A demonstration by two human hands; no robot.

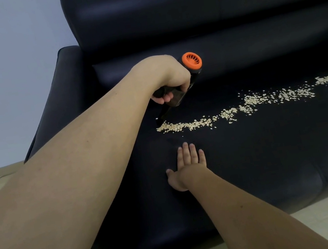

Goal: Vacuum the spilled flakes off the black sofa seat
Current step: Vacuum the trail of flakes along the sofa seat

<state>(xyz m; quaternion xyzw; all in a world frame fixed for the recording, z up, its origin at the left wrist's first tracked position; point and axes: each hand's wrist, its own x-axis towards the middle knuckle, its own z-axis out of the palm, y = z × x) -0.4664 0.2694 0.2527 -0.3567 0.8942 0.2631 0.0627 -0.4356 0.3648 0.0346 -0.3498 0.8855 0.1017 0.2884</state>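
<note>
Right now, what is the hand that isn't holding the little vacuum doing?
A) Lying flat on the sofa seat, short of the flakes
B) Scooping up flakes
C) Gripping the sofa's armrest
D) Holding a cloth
A: the right hand lies flat with straight fingers on the black sofa seat, nearer the camera than the trail of flakes, while the left hand holds the vacuum.
</note>
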